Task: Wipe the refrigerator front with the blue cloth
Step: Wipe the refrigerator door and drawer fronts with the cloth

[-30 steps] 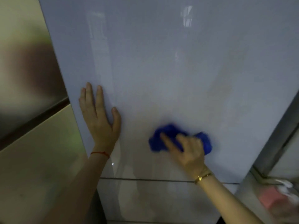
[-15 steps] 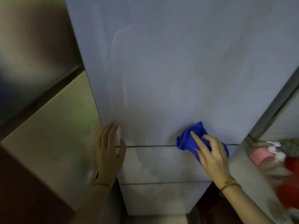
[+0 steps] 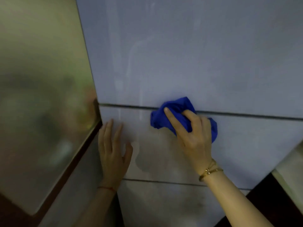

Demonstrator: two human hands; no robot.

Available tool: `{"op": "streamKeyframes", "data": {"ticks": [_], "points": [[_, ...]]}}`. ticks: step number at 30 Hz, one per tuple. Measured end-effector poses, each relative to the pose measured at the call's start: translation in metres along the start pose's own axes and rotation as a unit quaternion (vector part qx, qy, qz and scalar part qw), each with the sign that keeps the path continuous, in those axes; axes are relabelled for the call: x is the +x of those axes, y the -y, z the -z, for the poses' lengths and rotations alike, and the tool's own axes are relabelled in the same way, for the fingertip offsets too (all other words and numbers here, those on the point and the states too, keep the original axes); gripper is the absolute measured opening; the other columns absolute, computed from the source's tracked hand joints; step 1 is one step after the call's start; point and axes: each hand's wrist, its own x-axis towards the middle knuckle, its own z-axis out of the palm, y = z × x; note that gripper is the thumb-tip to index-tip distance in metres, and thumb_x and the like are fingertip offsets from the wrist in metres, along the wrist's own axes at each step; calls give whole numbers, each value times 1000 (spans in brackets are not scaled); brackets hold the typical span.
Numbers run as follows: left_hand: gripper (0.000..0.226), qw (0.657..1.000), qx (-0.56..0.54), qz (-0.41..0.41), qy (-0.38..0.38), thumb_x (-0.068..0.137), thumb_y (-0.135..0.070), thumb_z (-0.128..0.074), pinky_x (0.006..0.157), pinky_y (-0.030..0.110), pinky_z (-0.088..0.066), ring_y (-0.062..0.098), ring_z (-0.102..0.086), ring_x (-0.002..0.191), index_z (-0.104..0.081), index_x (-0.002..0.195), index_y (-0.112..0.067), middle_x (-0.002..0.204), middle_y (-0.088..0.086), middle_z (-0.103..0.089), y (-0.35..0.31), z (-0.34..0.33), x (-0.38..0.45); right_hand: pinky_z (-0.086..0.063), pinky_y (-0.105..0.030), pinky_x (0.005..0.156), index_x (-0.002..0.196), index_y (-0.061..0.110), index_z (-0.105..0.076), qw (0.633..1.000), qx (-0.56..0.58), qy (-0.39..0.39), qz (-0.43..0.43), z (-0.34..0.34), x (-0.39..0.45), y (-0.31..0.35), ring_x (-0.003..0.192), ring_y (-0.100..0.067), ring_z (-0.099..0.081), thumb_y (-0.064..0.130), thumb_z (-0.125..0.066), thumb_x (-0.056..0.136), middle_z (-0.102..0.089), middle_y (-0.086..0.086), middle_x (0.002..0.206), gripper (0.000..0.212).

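The pale grey-blue refrigerator front (image 3: pixel 188 54) fills most of the view, with faint wipe streaks on its upper door. A dark seam (image 3: pixel 246 115) splits the upper door from a lower panel, and a second seam runs further down. My right hand (image 3: pixel 193 136) presses a crumpled blue cloth (image 3: pixel 160 119) against the front, right on the upper seam. My left hand (image 3: pixel 113 149) lies flat, fingers apart, on the lower panel near the refrigerator's left edge, holding nothing.
A glossy beige wall or panel (image 3: pixel 41 95) stands close to the refrigerator's left side, with a dark brown strip (image 3: pixel 73 161) along its edge. Dark floor (image 3: pixel 278 202) shows at the lower right.
Both hands have moved down the refrigerator front. The cloth went from the upper door to the seam. My view has dropped lower and closer.
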Motion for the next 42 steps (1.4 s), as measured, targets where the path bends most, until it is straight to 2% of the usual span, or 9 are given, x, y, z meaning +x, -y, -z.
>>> {"op": "streamKeyframes", "data": {"ticks": [4,11,14,18,20,25,33,39,42], "points": [[50,995,4,-43,-86,93,-14,-56,122,46,-26,38,-30,142,-43,139,-1,149,21,-32,27,-31,-29,-47,-37,67,137,33,-50,997,-24,-72,31,-32,-49,26,77,-22,-43,-1,-63,88,-50,-4,112,61],[51,979,-55,-55,-189,93,-13,-54,123,42,-22,39,-30,141,-43,141,1,150,22,-35,51,-66,-54,-47,-40,63,139,30,-48,991,-48,-19,126,-58,-198,49,76,-25,-46,6,-51,97,-48,-5,110,49],[51,977,-63,-56,-197,95,-16,-53,124,38,-20,38,-30,142,-42,143,-1,151,20,-34,51,-66,-55,-43,-42,71,139,27,-48,991,-79,-74,80,-49,-181,25,76,-29,-51,4,-69,86,-49,-9,110,61],[50,975,-79,-61,-201,97,-19,-51,124,39,-22,36,-29,143,-42,143,-2,152,20,-34,50,-66,-54,-49,-41,77,131,21,-58,973,-60,-209,-82,-42,-88,2,86,-30,-55,13,-56,98,-60,-16,106,34],[50,974,-79,-61,-202,97,-20,-50,124,39,-22,35,-29,144,-42,144,-3,152,19,-34,51,-66,-55,-50,-40,79,133,22,-57,975,-44,-205,-79,-49,-79,21,87,-32,-58,13,-58,97,-60,-15,108,36],[51,975,-70,-76,-197,97,-19,-50,124,39,-22,36,-29,144,-41,145,-3,153,19,-33,54,-65,-55,-47,-41,69,139,25,-50,989,-71,-67,108,-66,-196,60,73,-27,-50,4,-56,95,-50,-9,109,49],[51,974,-73,-67,-202,97,-19,-50,124,33,-19,36,-29,144,-42,145,-4,154,18,-33,51,-66,-55,-48,-40,81,130,18,-59,949,-41,-248,-192,-25,-82,-30,90,-32,-54,8,-54,94,-56,-19,102,37],[51,975,-68,-69,-202,97,-20,-49,124,32,-18,35,-28,145,-41,145,-5,154,17,-33,54,-66,-55,-50,-41,75,136,26,-52,985,-109,-122,52,-62,-173,37,77,-29,-55,1,-56,94,-50,-10,108,49],[51,975,-70,-66,-202,97,-19,-50,125,33,-18,34,-27,145,-40,145,-5,155,16,-32,53,-65,-56,-47,-44,79,138,27,-47,989,-114,-88,39,-45,-203,9,79,-31,-55,0,-60,89,-49,-11,109,58]]}}
